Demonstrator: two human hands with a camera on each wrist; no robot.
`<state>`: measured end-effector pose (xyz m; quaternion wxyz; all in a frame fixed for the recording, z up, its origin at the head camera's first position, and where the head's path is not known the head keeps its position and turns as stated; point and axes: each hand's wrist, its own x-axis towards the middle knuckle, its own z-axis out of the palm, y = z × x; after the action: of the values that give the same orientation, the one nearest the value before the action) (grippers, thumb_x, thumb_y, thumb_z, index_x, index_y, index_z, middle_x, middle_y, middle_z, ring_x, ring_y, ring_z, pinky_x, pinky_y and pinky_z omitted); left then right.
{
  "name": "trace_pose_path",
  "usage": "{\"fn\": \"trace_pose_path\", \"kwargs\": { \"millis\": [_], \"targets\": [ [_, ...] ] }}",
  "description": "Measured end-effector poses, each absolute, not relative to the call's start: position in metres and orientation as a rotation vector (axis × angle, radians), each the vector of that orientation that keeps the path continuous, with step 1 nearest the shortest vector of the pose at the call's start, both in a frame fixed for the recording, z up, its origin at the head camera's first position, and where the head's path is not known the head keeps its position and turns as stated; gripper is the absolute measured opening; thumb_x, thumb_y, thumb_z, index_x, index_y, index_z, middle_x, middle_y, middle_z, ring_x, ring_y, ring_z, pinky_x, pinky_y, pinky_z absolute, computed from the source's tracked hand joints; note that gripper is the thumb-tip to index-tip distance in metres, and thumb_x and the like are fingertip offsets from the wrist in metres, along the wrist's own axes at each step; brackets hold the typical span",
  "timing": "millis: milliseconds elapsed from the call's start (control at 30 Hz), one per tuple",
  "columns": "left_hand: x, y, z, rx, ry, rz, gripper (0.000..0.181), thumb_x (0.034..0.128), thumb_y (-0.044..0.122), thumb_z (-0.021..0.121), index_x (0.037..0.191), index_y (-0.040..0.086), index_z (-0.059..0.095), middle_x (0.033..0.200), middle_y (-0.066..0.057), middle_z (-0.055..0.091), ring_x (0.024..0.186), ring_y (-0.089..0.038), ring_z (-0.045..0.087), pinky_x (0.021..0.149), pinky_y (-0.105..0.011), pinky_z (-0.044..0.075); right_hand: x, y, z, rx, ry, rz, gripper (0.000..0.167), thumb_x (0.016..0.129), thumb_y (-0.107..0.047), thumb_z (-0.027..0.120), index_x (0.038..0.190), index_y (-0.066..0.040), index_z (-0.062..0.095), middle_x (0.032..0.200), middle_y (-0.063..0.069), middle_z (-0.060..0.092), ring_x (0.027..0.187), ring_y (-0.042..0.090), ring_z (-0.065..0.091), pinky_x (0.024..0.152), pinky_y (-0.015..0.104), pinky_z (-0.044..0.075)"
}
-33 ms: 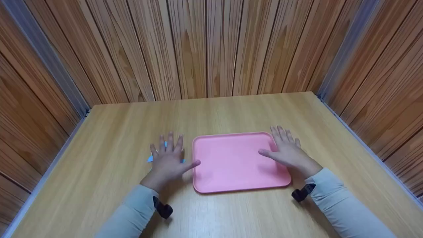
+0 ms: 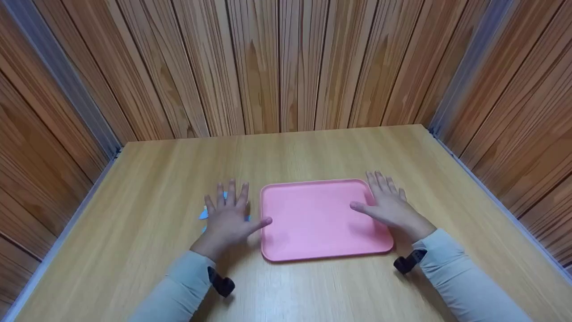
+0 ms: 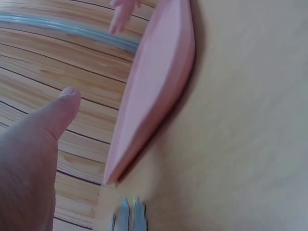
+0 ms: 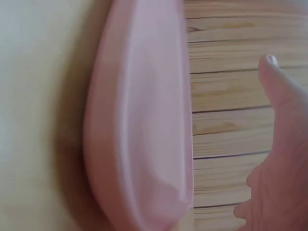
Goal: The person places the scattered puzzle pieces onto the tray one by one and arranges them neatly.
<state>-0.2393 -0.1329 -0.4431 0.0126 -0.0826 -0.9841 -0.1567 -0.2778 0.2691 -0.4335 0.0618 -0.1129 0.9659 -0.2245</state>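
My left hand (image 2: 225,223) is spread flat with its fingers apart, above some light-blue pieces (image 2: 203,214) left of the tray. The hand hides most of them, so their kind is unclear. Narrow, blue-grey, pointed prongs (image 3: 139,219) show at the bottom of the left wrist view. A pink rectangular tray (image 2: 313,219) with rounded corners lies between the hands. The left thumb reaches over its left edge. Over the tray's right edge hovers my right hand (image 2: 393,208), fingers straight and thumb out, with nothing held. Shadows fall below both hands.
The light wooden table (image 2: 304,286) extends around the tray. Wood-plank walls (image 2: 286,67) enclose the back and both sides, with grey metal strips (image 2: 469,62) at the corners. Each sleeved wrist wears a black strapped device (image 2: 221,284).
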Motion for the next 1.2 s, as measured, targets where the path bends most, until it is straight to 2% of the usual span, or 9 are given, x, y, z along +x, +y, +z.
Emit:
{"fn": "trace_pose_path", "kwargs": {
  "millis": [200, 400, 567, 800, 1067, 1200],
  "targets": [
    [-0.229, -0.117, -0.447, -0.279, -3.083, -0.552, 0.117, 0.0790, 0.086, 0.050, 0.163, 0.015, 0.010, 0.169, -0.013, -0.006, 0.152, -0.041, -0.016, 0.114, -0.067, -0.012, -0.275, 0.275, -0.444, -0.338, 2.881, -0.739, 0.109, 0.093, -0.067, 0.053, 0.161, -0.002, -0.003, 0.166, 0.026, -0.006, 0.150, 0.051, -0.009, 0.112, 0.073, -0.005],
    [-0.220, -0.098, -0.455, -0.347, -3.131, -0.566, 0.129, 0.0725, 0.088, 0.056, 0.163, 0.011, 0.006, 0.169, -0.015, -0.002, 0.153, -0.041, -0.009, 0.115, -0.064, -0.013, -0.266, 0.283, -0.455, -0.340, 2.845, -0.756, 0.116, 0.089, -0.066, 0.061, 0.159, 0.004, -0.001, 0.165, 0.028, -0.003, 0.149, 0.052, -0.008, 0.113, 0.071, -0.007],
    [-0.216, -0.091, -0.461, -0.390, -3.231, -0.478, 0.135, 0.0676, 0.092, 0.054, 0.163, 0.010, 0.005, 0.169, -0.016, -0.002, 0.154, -0.039, -0.008, 0.115, -0.063, -0.014, -0.258, 0.283, -0.464, -0.394, 2.858, -0.720, 0.122, 0.084, -0.067, 0.066, 0.158, 0.007, 0.002, 0.165, 0.030, 0.000, 0.149, 0.052, -0.008, 0.113, 0.069, -0.010],
    [-0.216, -0.093, -0.468, -0.438, -3.252, -0.469, 0.135, 0.0668, 0.095, 0.049, 0.163, 0.011, 0.005, 0.168, -0.016, -0.005, 0.154, -0.037, -0.010, 0.115, -0.062, -0.016, -0.254, 0.278, -0.478, -0.450, 2.960, -0.672, 0.127, 0.078, -0.068, 0.072, 0.158, 0.006, 0.006, 0.165, 0.028, 0.007, 0.151, 0.049, -0.001, 0.114, 0.067, -0.008],
    [-0.222, -0.106, -0.472, -0.442, -3.196, -0.462, 0.131, 0.0684, 0.094, 0.049, 0.163, 0.011, 0.011, 0.169, -0.015, 0.002, 0.154, -0.037, -0.008, 0.116, -0.061, -0.014, -0.261, 0.267, -0.484, -0.485, 3.012, -0.670, 0.124, 0.081, -0.068, 0.069, 0.157, 0.009, 0.008, 0.164, 0.029, 0.009, 0.151, 0.048, 0.000, 0.116, 0.064, -0.006],
    [-0.226, -0.109, -0.472, -0.437, -3.199, -0.457, 0.132, 0.0673, 0.095, 0.048, 0.163, 0.012, 0.009, 0.169, -0.014, 0.001, 0.154, -0.035, -0.009, 0.116, -0.060, -0.015, -0.262, 0.266, -0.484, -0.492, 3.025, -0.652, 0.123, 0.083, -0.068, 0.068, 0.157, 0.009, 0.008, 0.164, 0.029, 0.009, 0.151, 0.048, 0.000, 0.117, 0.063, -0.006]
  ]
}}
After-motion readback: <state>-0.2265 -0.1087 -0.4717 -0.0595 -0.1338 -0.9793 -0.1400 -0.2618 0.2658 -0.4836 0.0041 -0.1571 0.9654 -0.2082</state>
